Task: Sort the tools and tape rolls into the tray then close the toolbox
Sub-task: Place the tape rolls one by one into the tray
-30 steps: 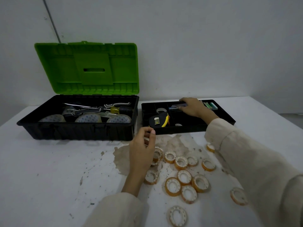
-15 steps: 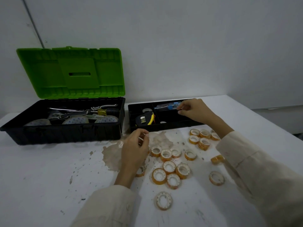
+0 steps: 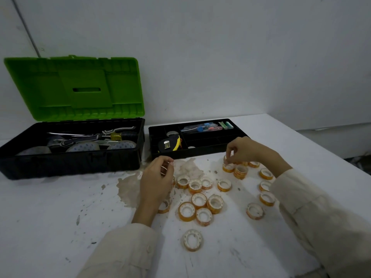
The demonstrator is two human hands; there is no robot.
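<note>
A white, stained table carries a black plastic toolbox at the left, its green lid standing open over loose tools. Just beside it on the right lies the black divided tray, which holds a yellow-and-black tape measure and some pens. The left hand hovers before the tray's near wall, fingers curled to the thumb; something pale shows between them, but I cannot tell whether it is gripped. The right hand reaches down, and its thumb and forefinger pinch the top roll of a cluster near the tray. Many small orange-rimmed tape rolls lie scattered on the table, outside the tray. The sorting step looks barely begun: next, that roll needs lifting over the wall into a free compartment.
</note>
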